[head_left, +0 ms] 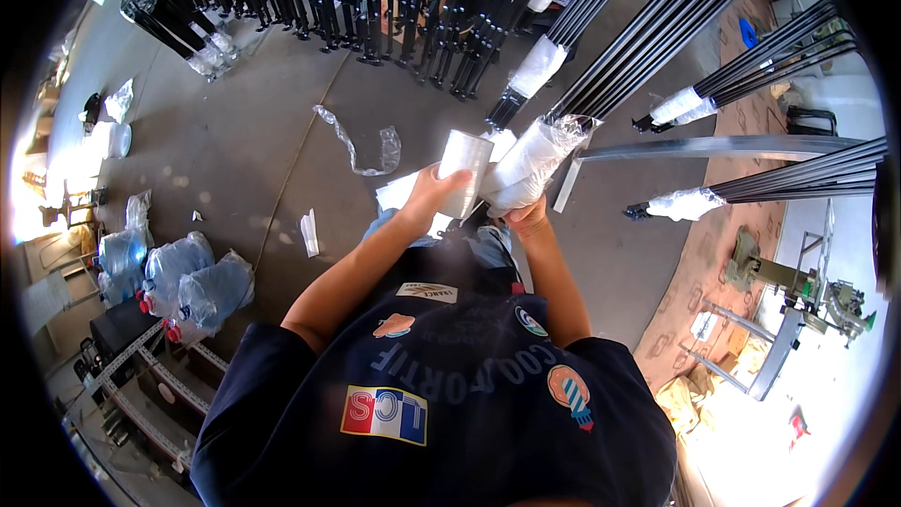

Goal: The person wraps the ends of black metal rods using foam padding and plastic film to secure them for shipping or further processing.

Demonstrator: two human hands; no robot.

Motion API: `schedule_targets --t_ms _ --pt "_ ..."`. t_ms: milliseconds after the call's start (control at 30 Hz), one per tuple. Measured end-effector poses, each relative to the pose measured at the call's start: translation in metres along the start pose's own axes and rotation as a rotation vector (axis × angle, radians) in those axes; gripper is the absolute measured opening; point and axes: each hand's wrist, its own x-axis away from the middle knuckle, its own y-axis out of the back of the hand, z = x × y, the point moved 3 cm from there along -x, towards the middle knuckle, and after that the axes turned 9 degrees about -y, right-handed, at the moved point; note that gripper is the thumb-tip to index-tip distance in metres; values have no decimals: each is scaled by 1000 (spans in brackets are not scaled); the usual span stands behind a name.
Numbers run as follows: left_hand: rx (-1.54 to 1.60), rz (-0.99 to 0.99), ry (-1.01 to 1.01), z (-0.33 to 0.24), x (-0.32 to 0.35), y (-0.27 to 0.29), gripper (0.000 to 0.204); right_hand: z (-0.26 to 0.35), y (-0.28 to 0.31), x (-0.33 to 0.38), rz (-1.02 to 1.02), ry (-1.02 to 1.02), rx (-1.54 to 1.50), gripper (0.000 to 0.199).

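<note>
My left hand is wrapped round a roll of clear stretch film, its thumb across the roll's side. Just right of it, a thick layer of film covers the near end of a bundle of long black metal rods, which slants up to the far right. My right hand grips this wrapped end from below; its fingers are partly hidden beneath the film. The roll is close beside the wrapping. White sheets show behind my left hand.
More black rod bundles with wrapped ends lean nearby, several at the right. A dense row of black rods stands at the back. A long metal strip crosses the right side. Film scraps and water jugs lie left.
</note>
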Motion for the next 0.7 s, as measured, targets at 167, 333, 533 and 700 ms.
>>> schedule_targets --t_ms 167,333,533,700 --pt "99 -83 25 8 -4 5 52 3 -25 -10 131 24 -18 82" --pt "-28 -117 27 17 -16 26 50 5 -30 -17 152 -35 78 83" --pt "-16 -604 -60 8 -20 100 48 13 -31 -1 268 -130 214 91" --pt "-43 -598 -78 -9 0 103 47 32 -34 0 135 -108 286 90"
